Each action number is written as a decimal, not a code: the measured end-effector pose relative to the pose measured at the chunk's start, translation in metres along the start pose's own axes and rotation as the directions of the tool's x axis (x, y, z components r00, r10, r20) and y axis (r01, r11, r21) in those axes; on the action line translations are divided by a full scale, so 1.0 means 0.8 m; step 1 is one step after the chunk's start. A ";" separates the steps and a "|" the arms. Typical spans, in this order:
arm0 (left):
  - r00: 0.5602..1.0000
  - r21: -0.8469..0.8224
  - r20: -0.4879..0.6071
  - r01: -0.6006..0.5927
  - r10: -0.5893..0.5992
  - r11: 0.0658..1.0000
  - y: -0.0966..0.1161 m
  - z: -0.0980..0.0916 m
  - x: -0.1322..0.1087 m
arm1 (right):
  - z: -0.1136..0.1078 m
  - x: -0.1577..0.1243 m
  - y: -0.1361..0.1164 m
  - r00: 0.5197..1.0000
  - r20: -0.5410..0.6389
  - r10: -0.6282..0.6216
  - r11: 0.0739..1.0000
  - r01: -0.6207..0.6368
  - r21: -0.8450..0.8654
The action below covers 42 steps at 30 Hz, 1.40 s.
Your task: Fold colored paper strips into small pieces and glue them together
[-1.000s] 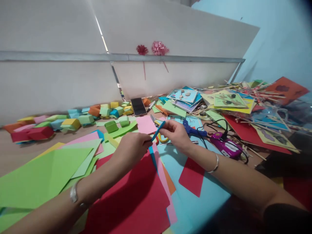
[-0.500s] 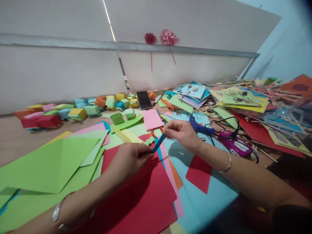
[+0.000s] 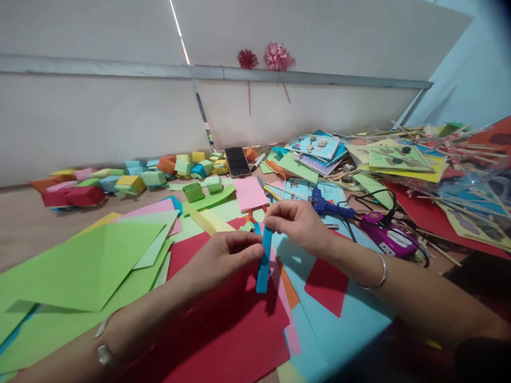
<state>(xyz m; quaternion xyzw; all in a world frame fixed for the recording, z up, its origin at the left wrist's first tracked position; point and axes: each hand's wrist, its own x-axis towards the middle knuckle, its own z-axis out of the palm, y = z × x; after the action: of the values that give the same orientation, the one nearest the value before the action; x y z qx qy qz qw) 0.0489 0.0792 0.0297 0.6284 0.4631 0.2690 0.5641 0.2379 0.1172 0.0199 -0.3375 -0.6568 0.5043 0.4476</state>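
A blue paper strip (image 3: 264,268) is held upright above a sheet of red paper (image 3: 223,330), its lower end hanging free. My right hand (image 3: 297,226) pinches the strip's top end between thumb and fingertips. At its left edge, partway down, the closed thumb and fingers of my left hand (image 3: 227,258) hold the strip; part of that grip is hidden. Behind the hands, the orange handles of scissors (image 3: 251,215) show in part. A small red paper piece (image 3: 326,287) lies on light blue paper (image 3: 339,335) below my right forearm.
Green sheets (image 3: 80,266) spread at the left. Several folded paper blocks (image 3: 85,196) line the back beside a phone (image 3: 237,162). A blue glue gun (image 3: 331,207) and a purple corded device (image 3: 387,234) lie at right, before piled cards (image 3: 399,159) and sticks.
The blue strip has swung from slanting between both hands to hanging downward from my right hand. My left hand has moved slightly right, and its fingers now meet the strip's side.
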 end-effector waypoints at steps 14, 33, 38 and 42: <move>0.987 -0.166 -0.153 0.023 -0.049 0.986 -0.029 0.011 0.008 | 0.011 -0.006 0.013 0.986 0.087 0.145 0.985 -0.136 -0.103; 0.962 -0.193 -0.270 -0.015 -0.039 0.981 -0.040 0.008 0.010 | -0.033 0.014 -0.016 0.984 -0.027 -0.175 0.708 0.107 -0.698; 0.944 -0.190 -0.326 -0.016 -0.048 0.982 -0.039 0.008 0.011 | -0.066 0.024 -0.033 0.927 0.015 0.374 -0.001 0.016 -1.000; 0.940 -0.174 -0.338 -0.016 -0.045 0.985 -0.038 0.007 0.010 | -0.063 0.019 -0.023 0.875 0.074 0.478 -0.020 0.094 -0.995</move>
<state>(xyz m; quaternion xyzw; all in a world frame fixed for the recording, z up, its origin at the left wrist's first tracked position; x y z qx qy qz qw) 0.0486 0.0820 -0.0020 0.5173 0.5330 0.4089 0.5302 0.2794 0.1446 0.0460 -0.5300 -0.8358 0.0113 -0.1428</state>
